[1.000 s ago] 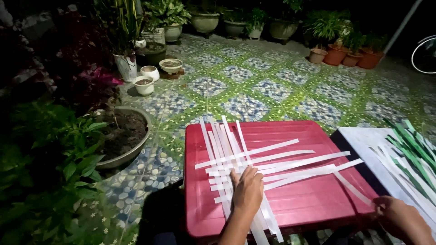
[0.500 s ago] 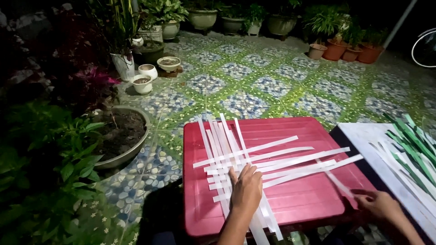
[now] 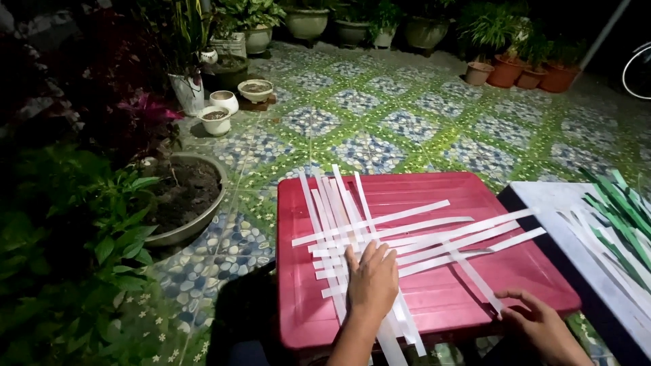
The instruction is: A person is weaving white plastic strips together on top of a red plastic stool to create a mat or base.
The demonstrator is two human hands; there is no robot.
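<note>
White paper strips (image 3: 380, 234) lie crossed in a loose weave on a red plastic table (image 3: 434, 312). My left hand (image 3: 373, 281) presses flat on the crossing of the strips, fingers together. My right hand (image 3: 539, 322) is at the table's front right edge, its fingertips pinching the lower end of one loose white strip (image 3: 475, 278) that runs diagonally across the red top.
A white board (image 3: 576, 227) at the right carries green strips (image 3: 620, 210) and more white ones. A large soil-filled pot (image 3: 186, 196) sits left of the table, small white pots (image 3: 218, 115) beyond, leafy plants at the left, terracotta pots (image 3: 536, 71) far back on the patterned tile floor.
My right hand came in from the lower right corner to the table's front edge and took hold of the end of a loose strip. My left hand stayed pressed on the weave.
</note>
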